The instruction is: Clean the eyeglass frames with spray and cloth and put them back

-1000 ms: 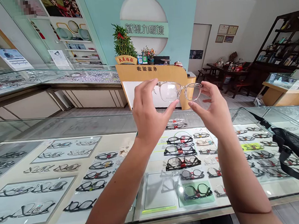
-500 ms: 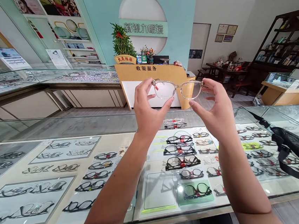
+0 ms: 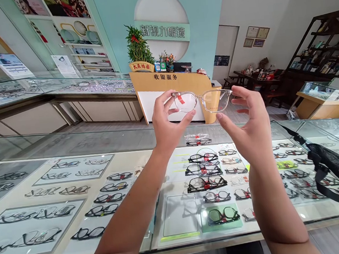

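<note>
A pair of clear-framed eyeglasses (image 3: 199, 97) is held up in front of me over the glass display case, lenses facing me. A red sticker shows at the left lens. My left hand (image 3: 168, 117) grips the left end, index finger at the upper corner and thumb by the lower rim. At the other end, my right hand (image 3: 246, 115) has its index fingertip against the upper right corner and its thumb just under the right lens. Its other fingers are loosely bent. The temples are mostly hidden behind the lenses.
Below my arms, the glass case (image 3: 151, 252) holds several rows of eyeglasses (image 3: 206, 183), some on trays (image 3: 74, 170). A black mesh bag (image 3: 335, 167) with straps lies on the right. Beyond stands a wooden cashier counter (image 3: 180, 84) with a plant (image 3: 138, 46).
The eyeglasses have turned and tilted slightly, so the red sticker shows larger. My right hand has shifted a little to the right; my left hand has barely moved.
</note>
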`<state>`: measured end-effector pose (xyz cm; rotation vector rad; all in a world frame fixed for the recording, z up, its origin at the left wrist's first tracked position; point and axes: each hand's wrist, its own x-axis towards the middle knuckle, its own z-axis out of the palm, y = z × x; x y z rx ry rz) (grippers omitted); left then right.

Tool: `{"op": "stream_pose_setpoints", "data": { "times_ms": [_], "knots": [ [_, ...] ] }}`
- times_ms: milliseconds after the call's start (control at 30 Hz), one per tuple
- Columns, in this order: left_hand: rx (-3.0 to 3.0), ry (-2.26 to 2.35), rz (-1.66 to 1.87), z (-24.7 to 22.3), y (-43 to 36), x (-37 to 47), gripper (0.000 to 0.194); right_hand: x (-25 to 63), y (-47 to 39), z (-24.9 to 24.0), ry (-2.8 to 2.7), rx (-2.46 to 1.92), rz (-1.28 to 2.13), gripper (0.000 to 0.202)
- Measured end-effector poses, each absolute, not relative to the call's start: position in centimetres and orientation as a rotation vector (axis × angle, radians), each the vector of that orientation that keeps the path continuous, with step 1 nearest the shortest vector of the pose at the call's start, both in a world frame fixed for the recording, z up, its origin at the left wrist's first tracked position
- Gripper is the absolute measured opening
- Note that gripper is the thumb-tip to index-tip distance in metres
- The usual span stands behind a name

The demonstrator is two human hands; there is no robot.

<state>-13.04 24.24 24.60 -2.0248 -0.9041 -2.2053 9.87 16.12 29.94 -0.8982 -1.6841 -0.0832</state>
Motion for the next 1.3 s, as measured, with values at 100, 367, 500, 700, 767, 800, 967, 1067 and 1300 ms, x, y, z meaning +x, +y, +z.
{"op": "stream_pose_setpoints", "data": {
  "times_ms": [100, 367, 500, 700, 767, 800, 967, 1067, 1300],
  "knots": [
    [-2.030, -0.925, -2.240, 24.6, 24.2, -13.1, 0.076, 9.7, 15.4, 30.2, -1.677, -0.890, -0.084, 0.058],
    [-2.011, -0.968, -2.229, 25.3, 23.4, -12.9, 0.075, 9.7, 14.6, 30.4, -1.648, -0.870, -0.031, 0.057],
    [-1.792, -0.963, -2.000, 26.1, 21.4, -12.7, 0.079, 10.1, 16.5, 30.2, -1.600, -0.858, 0.177, 0.052],
    [-1.705, -1.022, -1.779, 26.9, 19.1, -12.1, 0.084, 10.2, 19.1, 29.7, -1.495, -0.877, 0.542, 0.045],
    [-1.690, -1.044, -1.758, 26.9, 18.9, -11.8, 0.083, 10.2, 19.4, 29.5, -1.496, -0.878, 0.563, 0.044],
    [-1.689, -1.041, -1.763, 26.9, 18.9, -11.8, 0.083, 10.2, 19.5, 29.5, -1.500, -0.877, 0.560, 0.044],
    [-1.766, -0.988, -1.889, 26.7, 19.0, -11.9, 0.085, 10.6, 19.9, 29.1, -1.517, -0.885, 0.493, 0.042],
    [-1.824, -0.954, -1.935, 26.6, 19.7, -12.1, 0.089, 10.8, 20.1, 28.9, -1.542, -0.886, 0.415, 0.042],
    [-1.790, -0.778, -2.015, 25.9, 22.1, -12.3, 0.080, 9.6, 19.3, 29.5, -1.383, -0.858, 0.340, 0.038]
  ]
}}
